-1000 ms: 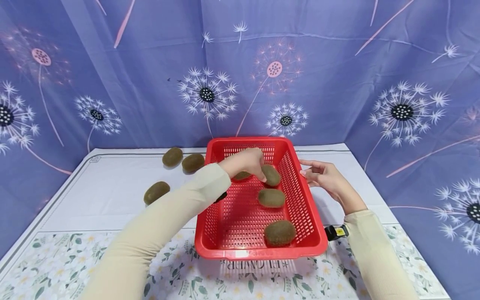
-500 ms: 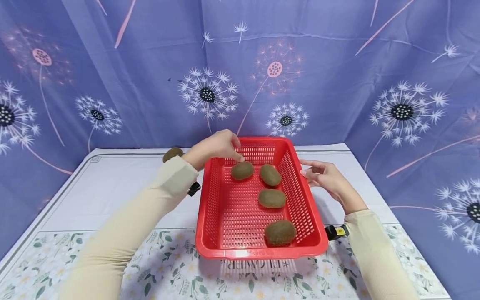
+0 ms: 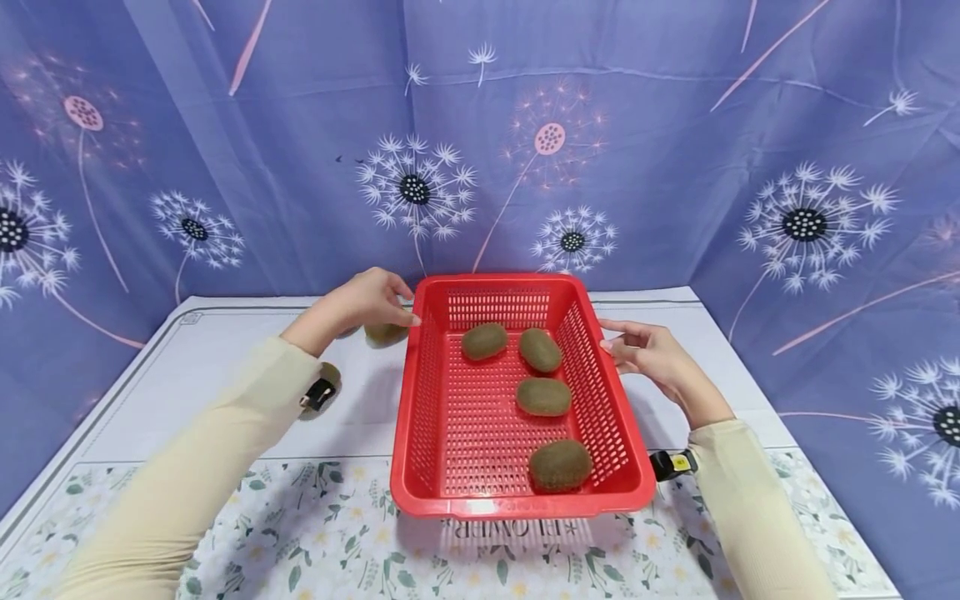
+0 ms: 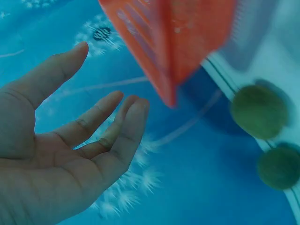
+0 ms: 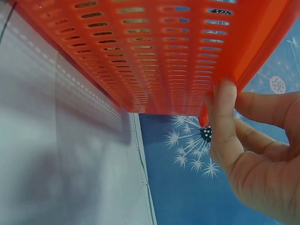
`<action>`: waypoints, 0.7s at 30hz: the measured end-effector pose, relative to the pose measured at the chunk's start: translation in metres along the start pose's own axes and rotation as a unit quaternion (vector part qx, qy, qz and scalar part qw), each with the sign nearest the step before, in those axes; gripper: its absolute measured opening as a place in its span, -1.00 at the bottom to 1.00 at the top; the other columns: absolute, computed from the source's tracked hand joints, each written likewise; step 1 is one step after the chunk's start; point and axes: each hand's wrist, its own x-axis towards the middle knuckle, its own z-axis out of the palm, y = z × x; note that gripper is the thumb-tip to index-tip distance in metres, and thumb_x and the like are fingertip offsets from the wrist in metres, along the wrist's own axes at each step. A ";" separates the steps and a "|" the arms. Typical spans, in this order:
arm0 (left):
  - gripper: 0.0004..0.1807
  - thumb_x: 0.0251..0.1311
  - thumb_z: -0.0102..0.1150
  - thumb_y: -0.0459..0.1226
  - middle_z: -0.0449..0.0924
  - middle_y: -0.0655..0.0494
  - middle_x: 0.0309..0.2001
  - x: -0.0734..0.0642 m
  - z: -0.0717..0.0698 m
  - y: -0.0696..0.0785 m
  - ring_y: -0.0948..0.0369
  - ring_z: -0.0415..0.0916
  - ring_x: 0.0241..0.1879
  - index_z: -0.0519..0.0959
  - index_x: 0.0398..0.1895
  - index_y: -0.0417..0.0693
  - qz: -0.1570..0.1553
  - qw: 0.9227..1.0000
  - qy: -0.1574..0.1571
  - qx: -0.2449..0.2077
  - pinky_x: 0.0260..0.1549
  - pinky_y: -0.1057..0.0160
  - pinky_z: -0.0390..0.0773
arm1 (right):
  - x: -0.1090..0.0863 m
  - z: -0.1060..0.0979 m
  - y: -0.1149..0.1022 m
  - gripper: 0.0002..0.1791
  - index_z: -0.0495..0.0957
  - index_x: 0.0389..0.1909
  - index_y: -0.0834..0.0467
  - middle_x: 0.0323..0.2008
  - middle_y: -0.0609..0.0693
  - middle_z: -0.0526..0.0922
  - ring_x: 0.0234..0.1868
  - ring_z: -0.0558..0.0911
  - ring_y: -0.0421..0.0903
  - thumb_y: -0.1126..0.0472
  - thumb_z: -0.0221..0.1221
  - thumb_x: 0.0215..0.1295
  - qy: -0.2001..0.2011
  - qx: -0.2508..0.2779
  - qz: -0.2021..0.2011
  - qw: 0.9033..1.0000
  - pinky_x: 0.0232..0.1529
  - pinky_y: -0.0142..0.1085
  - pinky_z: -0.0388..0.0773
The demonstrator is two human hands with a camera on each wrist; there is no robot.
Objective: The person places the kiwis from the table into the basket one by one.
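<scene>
My left hand (image 3: 367,300) hovers at the left rim of a red plastic basket (image 3: 480,507), fingers loosely spread and holding nothing. The left wrist view shows its bare palm (image 4: 61,173), with the basket's corner (image 4: 164,61) beyond the fingertips. On the right side, my right hand (image 3: 648,354) holds the basket by its rim between thumb and fingers (image 5: 222,122). Several brown kiwis lie inside the basket, among them a kiwi (image 3: 484,342) at the back left and a kiwi (image 3: 560,465) at the front right.
Left of the basket, on the white table mat (image 3: 172,392), lies a kiwi (image 3: 386,335) partly behind my left hand. Another kiwi (image 3: 331,377) shows beside the wrist camera (image 3: 318,393). A third is mostly hidden by the hand. A purple dandelion-print curtain (image 3: 300,167) closes off the back.
My left hand has let go of a kiwi in the basket and moved back left, out over the left rim. The right hand and the basket have stayed in place.
</scene>
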 end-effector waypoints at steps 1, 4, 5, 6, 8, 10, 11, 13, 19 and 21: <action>-0.47 0.07 0.37 -0.18 0.60 -0.21 -0.13 -0.002 -0.001 -0.006 0.01 0.52 -0.14 0.53 0.04 -0.36 -0.005 1.000 0.001 0.003 -0.14 0.10 0.53 | 0.000 0.000 0.000 -0.40 0.20 0.37 0.38 -0.27 0.00 0.61 -0.37 0.67 -0.21 0.32 0.11 0.37 -0.002 0.001 -0.001 1.000 -0.23 -0.32 0.63; -0.47 0.08 0.37 -0.18 0.59 -0.24 -0.11 -0.008 -0.003 -0.025 -0.02 0.53 -0.13 0.53 0.03 -0.38 -0.008 1.000 0.002 0.021 -0.15 0.08 0.54 | 0.000 0.000 -0.001 -0.40 0.20 0.37 0.38 -0.27 0.01 0.61 -0.37 0.67 -0.21 0.31 0.12 0.37 -0.002 0.001 -0.001 1.000 -0.23 -0.32 0.63; -0.47 0.09 0.36 -0.18 0.58 -0.25 -0.12 -0.011 -0.003 -0.031 -0.03 0.52 -0.13 0.52 0.02 -0.40 -0.007 1.000 0.002 0.022 -0.15 0.07 0.53 | -0.001 0.000 -0.001 -0.40 0.20 0.37 0.38 -0.26 0.01 0.61 -0.37 0.67 -0.21 0.31 0.12 0.37 -0.001 -0.001 -0.001 1.000 -0.23 -0.32 0.63; -0.48 0.09 0.35 -0.19 0.58 -0.25 -0.13 -0.013 -0.003 -0.037 -0.03 0.51 -0.13 0.52 0.01 -0.41 -0.006 1.000 0.001 0.024 -0.14 0.06 0.52 | -0.001 0.000 -0.001 -0.40 0.20 0.37 0.37 -0.26 0.02 0.61 -0.36 0.67 -0.21 0.31 0.12 0.37 0.000 -0.001 0.000 1.000 -0.23 -0.32 0.63; -0.46 0.08 0.36 -0.19 0.56 -0.25 -0.15 -0.017 -0.002 -0.049 -0.04 0.48 -0.15 0.51 0.00 -0.45 -0.003 1.000 0.000 0.025 -0.13 0.04 0.51 | -0.001 0.000 0.000 -0.40 0.20 0.37 0.36 -0.26 0.02 0.61 -0.36 0.67 -0.20 0.31 0.12 0.37 0.000 -0.002 0.001 1.000 -0.23 -0.32 0.63; -0.46 0.07 0.37 -0.21 0.56 -0.28 -0.15 -0.021 0.000 -0.061 -0.06 0.48 -0.14 0.50 -0.03 -0.50 -0.001 1.000 0.001 0.026 -0.09 0.01 0.49 | -0.001 0.000 0.000 -0.40 0.20 0.38 0.35 -0.26 0.03 0.61 -0.36 0.67 -0.20 0.31 0.12 0.37 -0.001 0.000 0.002 1.000 -0.22 -0.31 0.63; -0.45 0.06 0.37 -0.22 0.56 -0.30 -0.15 -0.023 0.001 -0.067 -0.08 0.48 -0.14 0.50 -0.04 -0.53 -0.001 1.000 0.002 0.027 -0.07 0.00 0.49 | -0.001 0.000 0.000 -0.40 0.20 0.38 0.36 -0.26 0.03 0.61 -0.36 0.68 -0.20 0.31 0.11 0.37 -0.003 0.002 0.000 1.000 -0.22 -0.31 0.63; -0.44 0.03 0.38 -0.22 0.57 -0.34 -0.15 -0.027 0.002 -0.078 -0.11 0.50 -0.13 0.49 -0.05 -0.55 -0.010 0.999 0.004 0.031 -0.05 -0.03 0.49 | -0.001 0.000 0.001 -0.40 0.19 0.38 0.36 -0.26 0.02 0.61 -0.36 0.68 -0.21 0.31 0.11 0.38 -0.006 0.005 0.000 1.000 -0.22 -0.31 0.63; -0.44 0.00 0.38 -0.21 0.58 -0.35 -0.22 -0.036 0.005 -0.108 -0.10 0.54 -0.24 0.49 -0.10 -0.56 -0.046 0.998 0.001 0.051 -0.13 -0.02 0.51 | 0.000 0.000 0.001 -0.40 0.20 0.37 0.38 -0.29 -0.02 0.62 -0.36 0.67 -0.23 0.31 0.12 0.37 -0.006 0.009 -0.003 1.000 -0.22 -0.32 0.63; -0.44 0.01 0.37 -0.20 0.56 -0.36 -0.20 -0.039 0.006 -0.116 -0.06 0.54 -0.27 0.49 -0.10 -0.56 -0.056 0.997 -0.005 0.057 -0.18 0.00 0.52 | 0.000 0.000 0.001 -0.40 0.20 0.37 0.38 -0.29 -0.03 0.63 -0.36 0.67 -0.23 0.32 0.11 0.37 -0.006 0.012 -0.003 1.000 -0.22 -0.32 0.63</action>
